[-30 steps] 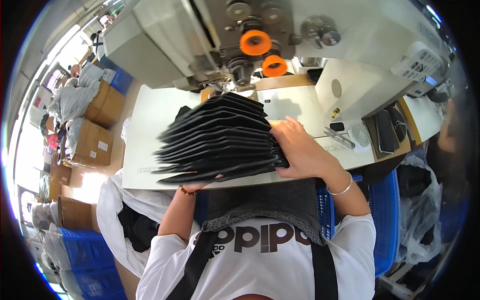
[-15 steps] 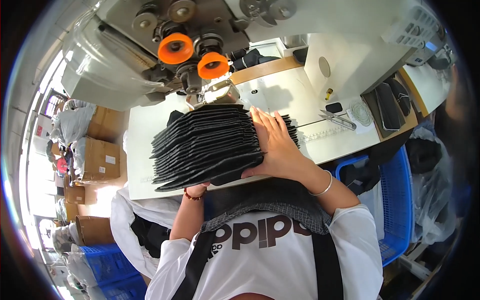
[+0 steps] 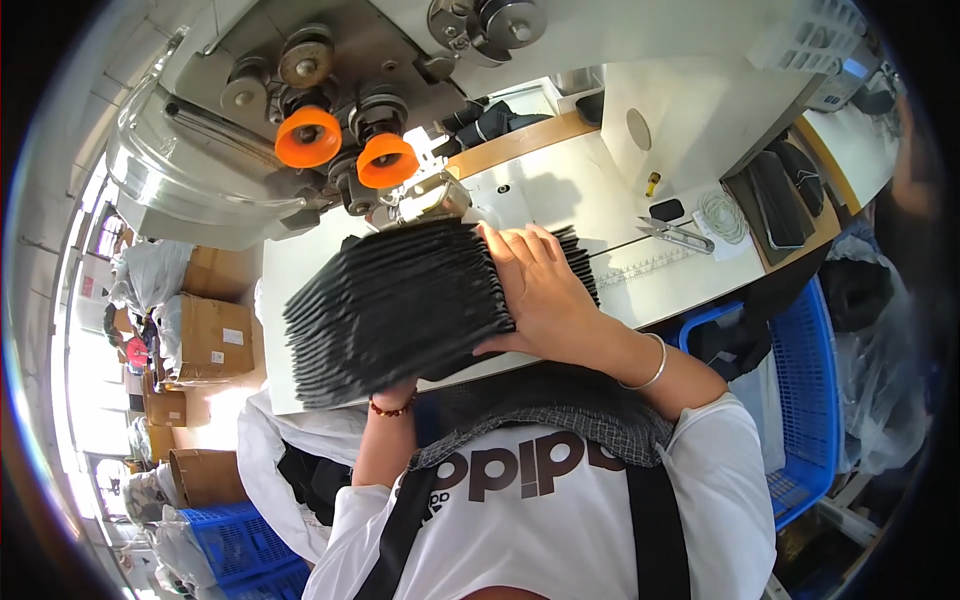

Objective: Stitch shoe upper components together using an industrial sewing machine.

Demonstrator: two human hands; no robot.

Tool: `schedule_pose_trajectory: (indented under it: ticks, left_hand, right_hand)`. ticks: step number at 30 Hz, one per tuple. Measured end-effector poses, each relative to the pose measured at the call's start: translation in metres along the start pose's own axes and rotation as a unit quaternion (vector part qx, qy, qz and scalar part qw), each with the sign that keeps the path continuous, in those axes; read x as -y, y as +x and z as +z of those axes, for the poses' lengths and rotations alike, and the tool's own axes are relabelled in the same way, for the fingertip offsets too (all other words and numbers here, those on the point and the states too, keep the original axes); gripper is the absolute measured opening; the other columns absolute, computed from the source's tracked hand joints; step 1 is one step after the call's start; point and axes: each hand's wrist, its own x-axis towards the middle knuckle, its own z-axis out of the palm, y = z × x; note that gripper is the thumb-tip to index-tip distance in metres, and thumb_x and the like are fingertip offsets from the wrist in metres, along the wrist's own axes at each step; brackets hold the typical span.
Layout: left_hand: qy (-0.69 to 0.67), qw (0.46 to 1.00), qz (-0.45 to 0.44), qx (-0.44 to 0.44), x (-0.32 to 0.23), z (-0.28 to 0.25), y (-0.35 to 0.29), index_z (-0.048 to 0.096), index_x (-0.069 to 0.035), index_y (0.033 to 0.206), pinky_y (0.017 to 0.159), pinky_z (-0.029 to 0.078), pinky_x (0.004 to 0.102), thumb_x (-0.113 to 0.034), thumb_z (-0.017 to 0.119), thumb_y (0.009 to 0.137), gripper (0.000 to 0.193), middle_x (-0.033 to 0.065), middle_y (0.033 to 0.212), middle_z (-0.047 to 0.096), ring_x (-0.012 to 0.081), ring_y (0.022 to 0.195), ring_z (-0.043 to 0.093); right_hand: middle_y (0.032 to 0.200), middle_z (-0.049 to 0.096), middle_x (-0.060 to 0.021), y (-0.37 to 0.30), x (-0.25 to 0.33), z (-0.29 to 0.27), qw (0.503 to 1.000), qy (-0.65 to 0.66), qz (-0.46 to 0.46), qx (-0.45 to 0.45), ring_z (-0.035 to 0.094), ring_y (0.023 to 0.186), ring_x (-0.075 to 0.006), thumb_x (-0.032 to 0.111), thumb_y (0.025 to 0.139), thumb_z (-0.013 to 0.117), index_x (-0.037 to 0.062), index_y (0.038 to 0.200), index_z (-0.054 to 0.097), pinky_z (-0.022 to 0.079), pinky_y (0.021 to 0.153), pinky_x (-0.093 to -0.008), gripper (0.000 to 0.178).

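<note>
A thick stack of black fabric pieces (image 3: 400, 305) lies in layers above the white sewing machine table (image 3: 285, 385), and its near part is smeared by motion. My right hand (image 3: 545, 300) grips the stack's right part, fingers laid across the top and thumb along the near side. Beneath the near left side, my left hand (image 3: 398, 390) holds the stack from below; its fingers are hidden by the fabric. More black layer edges (image 3: 578, 262) show to the right of my right fingers. Just beyond the stack is the sewing machine's metal foot area (image 3: 435, 200).
Orange tension dials (image 3: 308, 137) hang from the machine head above. Thread snips (image 3: 678, 236), a coil of pale cord (image 3: 722, 217) and a small yellow item (image 3: 653, 184) lie on the table's right. A blue crate (image 3: 805, 400) stands at right; cardboard boxes (image 3: 212, 340) stand at left.
The stack's left end has swung down and to the left, with the fabric layers fanned and tilted. Both hands keep their hold. The whole view has shifted slightly.
</note>
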Motion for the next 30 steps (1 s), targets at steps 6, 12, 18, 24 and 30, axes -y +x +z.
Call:
schedule_pose_trajectory:
  ticks: [6, 12, 18, 24, 30]
  left_hand:
    - [0.084, 0.994, 0.038, 0.049, 0.023, -0.052, 0.006, 0.036, -0.012, 0.155, 0.119, 0.033, 0.0506, -0.063, 0.058, 0.094, 0.083, 0.0081, 0.159, 0.038, 0.0313, 0.144, 0.038]
    - [0.100, 0.995, -0.013, -0.028, 0.039, -0.079, -0.024, 0.035, -0.012, 0.155, 0.119, 0.032, 0.0505, -0.063, 0.054, 0.096, 0.081, 0.0079, 0.159, 0.038, 0.0309, 0.145, 0.037]
    - [0.101, 0.993, -0.033, -0.053, 0.015, -0.013, -0.013, 0.033, -0.012, 0.156, 0.119, 0.031, 0.0515, -0.068, 0.047, 0.096, 0.084, 0.0082, 0.159, 0.037, 0.0310, 0.145, 0.036]
    - [-0.093, 0.980, 0.106, 0.137, -0.009, 0.011, 0.014, 0.030, -0.012, 0.158, 0.119, 0.032, 0.0532, -0.075, 0.051, 0.089, 0.095, 0.0091, 0.161, 0.035, 0.0326, 0.146, 0.035]
    - [-0.034, 0.991, 0.051, 0.122, 0.001, -0.004, 0.009, 0.031, -0.012, 0.158, 0.119, 0.032, 0.0529, -0.077, 0.054, 0.085, 0.100, 0.0094, 0.161, 0.035, 0.0323, 0.146, 0.035]
  right_hand:
    - [0.141, 0.044, -0.0245, -0.009, -0.015, 0.018, 0.999, 0.010, -0.019, -0.028, 0.044, 0.131, -0.0398, 0.059, 0.064, 0.083, -0.0104, 0.150, 0.023, 0.023, 0.119, -0.0572, 0.126]
    - [0.144, 0.042, -0.0221, -0.019, -0.018, -0.002, 1.000, 0.008, 0.004, 0.023, 0.043, 0.133, -0.0384, 0.053, 0.060, 0.088, -0.0024, 0.153, 0.029, 0.027, 0.118, -0.0558, 0.123]
    - [0.133, 0.047, -0.0187, -0.024, -0.026, -0.002, 0.998, 0.017, 0.025, 0.047, 0.047, 0.125, -0.0368, 0.036, 0.055, 0.093, 0.0031, 0.152, 0.035, 0.037, 0.109, -0.0503, 0.119]
    - [0.131, 0.049, -0.0190, -0.016, -0.023, -0.013, 0.999, -0.009, -0.047, 0.015, 0.049, 0.122, -0.0371, 0.034, 0.053, 0.094, 0.0028, 0.151, 0.036, 0.037, 0.108, -0.0501, 0.119]
    - [0.156, 0.029, -0.0294, -0.025, -0.019, -0.010, 0.998, -0.006, 0.013, 0.069, 0.026, 0.148, -0.0436, 0.067, 0.061, 0.081, -0.0037, 0.153, 0.028, 0.016, 0.121, -0.0583, 0.128]
